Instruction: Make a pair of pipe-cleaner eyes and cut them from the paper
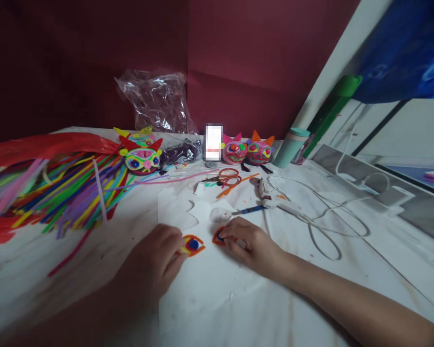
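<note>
My left hand (166,253) pinches the left end of an eye-shaped craft piece (194,245), which has an orange outline, a yellow and red inside and a blue round centre. Closed on a second orange-edged eye piece (217,236) is my right hand (249,243), whose fingers cover most of it. Both pieces are over a white paper sheet (195,294), a small gap apart. A white wad (220,215) and a blue pen-like tool (251,210) lie just beyond my right hand.
Colourful fuzzy stems (75,193) spread at the left. Decorated animal heads (142,161) stand at the back. Orange-handled scissors (229,177), a glue gun (265,193) with white cable (325,246), a green cup (291,147) and a power strip (354,180) lie beyond and right.
</note>
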{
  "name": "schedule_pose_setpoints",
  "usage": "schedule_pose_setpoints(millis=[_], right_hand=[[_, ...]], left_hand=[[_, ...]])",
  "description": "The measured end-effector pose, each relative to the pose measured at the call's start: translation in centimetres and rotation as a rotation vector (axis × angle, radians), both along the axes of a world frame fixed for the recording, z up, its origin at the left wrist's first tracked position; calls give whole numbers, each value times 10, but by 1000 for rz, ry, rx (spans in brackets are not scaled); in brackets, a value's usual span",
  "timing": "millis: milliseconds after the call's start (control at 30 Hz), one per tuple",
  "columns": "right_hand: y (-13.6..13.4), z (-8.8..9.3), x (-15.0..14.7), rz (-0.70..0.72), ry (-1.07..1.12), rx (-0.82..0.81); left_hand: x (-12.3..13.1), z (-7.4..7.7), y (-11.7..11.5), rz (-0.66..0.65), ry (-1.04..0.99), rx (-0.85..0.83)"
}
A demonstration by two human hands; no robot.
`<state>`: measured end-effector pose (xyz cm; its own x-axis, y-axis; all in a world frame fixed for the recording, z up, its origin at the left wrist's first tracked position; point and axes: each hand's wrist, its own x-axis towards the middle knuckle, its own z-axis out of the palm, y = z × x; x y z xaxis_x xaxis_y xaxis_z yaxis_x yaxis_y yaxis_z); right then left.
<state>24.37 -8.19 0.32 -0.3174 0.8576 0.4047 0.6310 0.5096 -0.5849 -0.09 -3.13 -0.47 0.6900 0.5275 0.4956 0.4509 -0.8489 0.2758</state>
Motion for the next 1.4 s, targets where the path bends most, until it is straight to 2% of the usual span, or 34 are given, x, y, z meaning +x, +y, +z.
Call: schedule_pose_setpoints(millis=[67,167,267,367,567,767,1000,1400], right_hand=[[-4,-2,-6,61,-63,40],[-15,-2,-19,146,-268,69],[-23,-3,-29,147,-432,62],[-25,-4,-32,151,-496,66],[-23,-3,-32,154,-501,70],[-26,-10,-34,57,-429,72],[-24,-16,-36,-44,-441,26],[-19,-15,-38,-34,-519,-29]], left_hand=[[3,-1,11,26,-70,-58],[12,-6,17,39,-111,-120],[24,-9,14,91,-65,-213],[34,-9,13,146,5,-286],[42,-9,15,199,52,-261],[40,-14,11,184,43,-179],[40,-13,8,175,69,-184],[43,-10,4,209,155,-167]])
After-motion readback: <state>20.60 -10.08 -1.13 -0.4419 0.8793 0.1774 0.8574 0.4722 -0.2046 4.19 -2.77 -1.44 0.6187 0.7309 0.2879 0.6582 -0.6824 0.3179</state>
